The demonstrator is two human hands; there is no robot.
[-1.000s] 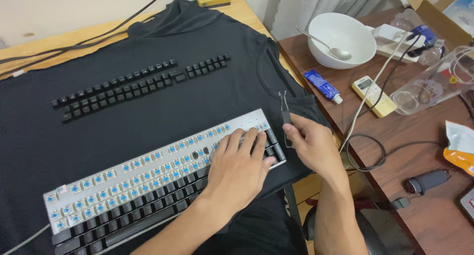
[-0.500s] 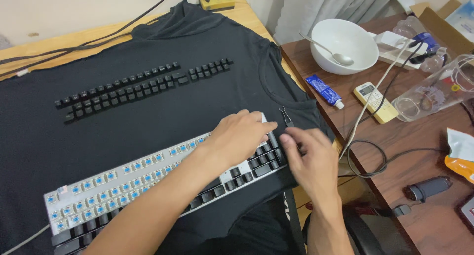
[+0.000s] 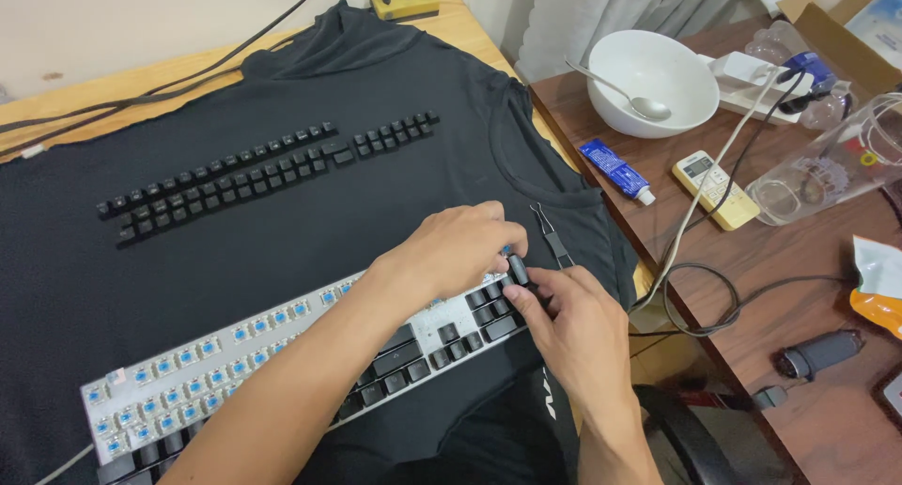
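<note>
Nearest the camera lies the keyboard (image 3: 282,353), set slantwise on a black T-shirt (image 3: 282,212) spread over the bench (image 3: 113,81). Its front rows, closest to the person, carry black keys, and so does the right end; most of the upper rows show bare blue switches on the pale plate. So, judging by how it lies, the work with the caps is partly done: about half the board is bare. At the right end both hands meet. The right hand (image 3: 578,330) is closed narrow on a small black keycap (image 3: 518,268), pinched between thumb and fingertips just above the board's corner, and the thin wire handle of a key puller (image 3: 552,236) sticks out past its fingers, lying on the shirt or held, I cannot tell which. The left hand (image 3: 451,250) arches over the same corner, fingers curled down onto the keys there; whether it grips anything is hidden beneath the palm. Farther off, well apart from the board, two neat rows of loose keycaps (image 3: 263,170) wait on the shirt. Beyond to the right, a darker table holds a white bowl (image 3: 658,90) with a spoon (image 3: 625,95), a small blue tube (image 3: 615,170), a pale remote (image 3: 714,189) and a clear plastic jar (image 3: 827,170).
</note>
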